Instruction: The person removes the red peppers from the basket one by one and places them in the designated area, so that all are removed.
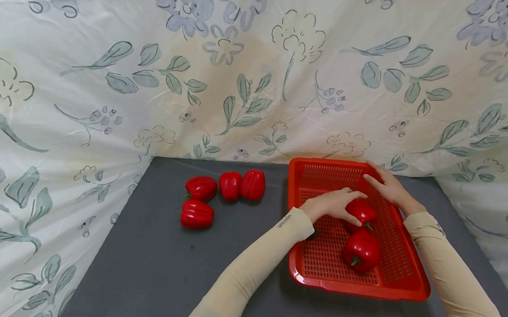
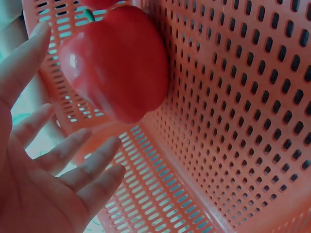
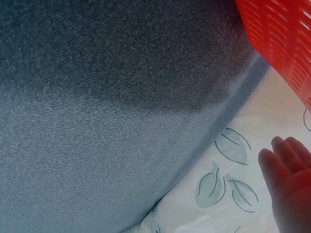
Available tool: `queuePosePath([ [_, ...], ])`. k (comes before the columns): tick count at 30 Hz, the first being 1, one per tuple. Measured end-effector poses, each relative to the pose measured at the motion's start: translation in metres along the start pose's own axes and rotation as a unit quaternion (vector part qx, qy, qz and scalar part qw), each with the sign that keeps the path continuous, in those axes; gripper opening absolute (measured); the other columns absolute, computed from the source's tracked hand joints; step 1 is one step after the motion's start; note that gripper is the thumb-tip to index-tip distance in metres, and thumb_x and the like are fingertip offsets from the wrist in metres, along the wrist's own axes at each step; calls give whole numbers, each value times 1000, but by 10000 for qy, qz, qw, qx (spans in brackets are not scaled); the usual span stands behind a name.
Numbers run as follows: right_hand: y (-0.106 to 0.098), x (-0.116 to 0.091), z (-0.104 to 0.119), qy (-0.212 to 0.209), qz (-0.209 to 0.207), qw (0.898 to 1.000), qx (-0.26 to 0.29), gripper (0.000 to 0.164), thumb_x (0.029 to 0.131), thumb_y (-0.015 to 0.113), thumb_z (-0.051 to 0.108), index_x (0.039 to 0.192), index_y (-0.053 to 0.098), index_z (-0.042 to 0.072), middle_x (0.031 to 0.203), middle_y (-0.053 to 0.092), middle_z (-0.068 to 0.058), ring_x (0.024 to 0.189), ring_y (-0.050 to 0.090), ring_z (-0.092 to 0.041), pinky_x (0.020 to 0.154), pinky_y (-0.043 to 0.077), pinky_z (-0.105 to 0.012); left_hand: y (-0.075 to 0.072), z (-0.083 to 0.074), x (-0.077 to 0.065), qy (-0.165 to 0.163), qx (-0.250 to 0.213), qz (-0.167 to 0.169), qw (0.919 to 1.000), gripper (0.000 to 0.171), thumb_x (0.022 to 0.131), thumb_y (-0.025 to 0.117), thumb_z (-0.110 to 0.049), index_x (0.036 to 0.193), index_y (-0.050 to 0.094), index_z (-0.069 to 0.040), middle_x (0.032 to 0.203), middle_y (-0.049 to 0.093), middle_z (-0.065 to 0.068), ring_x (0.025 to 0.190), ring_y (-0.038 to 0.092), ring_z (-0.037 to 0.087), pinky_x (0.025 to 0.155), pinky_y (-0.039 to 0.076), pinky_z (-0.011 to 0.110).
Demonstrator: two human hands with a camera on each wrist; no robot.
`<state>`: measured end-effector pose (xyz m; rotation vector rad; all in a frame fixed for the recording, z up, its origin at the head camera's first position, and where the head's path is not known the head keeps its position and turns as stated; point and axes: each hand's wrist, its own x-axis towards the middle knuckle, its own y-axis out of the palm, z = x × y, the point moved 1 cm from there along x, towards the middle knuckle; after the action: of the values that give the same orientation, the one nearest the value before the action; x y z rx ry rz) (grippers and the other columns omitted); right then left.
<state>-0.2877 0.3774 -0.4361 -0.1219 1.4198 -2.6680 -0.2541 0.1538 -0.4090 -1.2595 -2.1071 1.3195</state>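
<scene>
A red plastic basket (image 1: 357, 288) with slotted walls holds two red bell peppers with green stems, a rear pepper (image 1: 365, 210) and a front pepper (image 1: 362, 251). My left hand (image 1: 337, 204) reaches over the left rim, its thumb and fingers spread beside the rear pepper. In the left wrist view the fingers (image 2: 80, 167) are extended and apart from a bell pepper (image 2: 119, 63). My right hand (image 1: 388, 189) is at the basket's far right rim, thumb toward the inside. In the right wrist view, its fingers (image 3: 286, 158) look straight, close to the basket's outer wall (image 3: 282, 43).
Several more red bell peppers lie grouped left of the basket, among them a front-left pepper (image 1: 197, 215) and a right-hand pepper (image 1: 253, 185). The dark grey table (image 1: 151, 270) is bordered by a floral cloth (image 1: 248, 113) behind and at the sides.
</scene>
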Motion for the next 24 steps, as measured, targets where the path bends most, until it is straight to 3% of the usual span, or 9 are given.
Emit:
queuePosePath([
  [12, 1, 0, -3, 38, 69, 10000, -28, 68, 97, 38, 45, 150, 8, 14, 149, 13, -30, 132, 12, -54, 98, 13, -72, 8, 0, 12, -249, 79, 210, 9994, 74, 80, 66, -48, 143, 29, -35, 148, 26, -3, 130, 34, 10, 103, 36, 28],
  [24, 1, -1, -3, -33, -5, 10000, -11, 68, 97, 39, 44, 150, 10, 13, 149, 14, -30, 132, 13, -53, 99, 13, -71, 14, 0, 16, -394, 204, 398, 9982, 70, 82, 63, -51, 142, 29, -38, 150, 21, -4, 132, 31, 11, 102, 36, 29],
])
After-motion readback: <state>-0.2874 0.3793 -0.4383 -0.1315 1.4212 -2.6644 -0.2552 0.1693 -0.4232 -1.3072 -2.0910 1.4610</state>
